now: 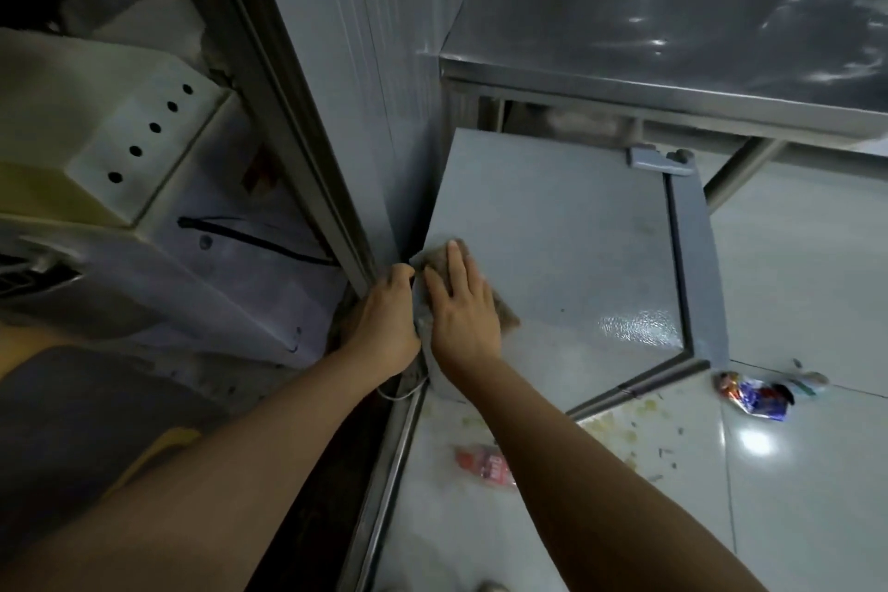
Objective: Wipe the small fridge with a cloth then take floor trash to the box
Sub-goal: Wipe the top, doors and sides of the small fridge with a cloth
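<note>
Cloth (504, 310), soft and limp, lies flattened under right hand's (463, 312) spread fingers (454, 262); left hand (387, 317) curls over fridge (576, 255) edge.

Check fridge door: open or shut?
Shut, it seems: the door edge sits flush along the small fridge top, no gap showing.

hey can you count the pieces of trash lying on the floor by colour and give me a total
Red wrapper, near the fridge's front corner: 1
Blue and red foil wrapper, right of the fridge: 1
Pale whitish piece, just beyond the foil wrapper: 1
Total: 3, not counting the small yellowish crumbs scattered on the tiles.
</note>
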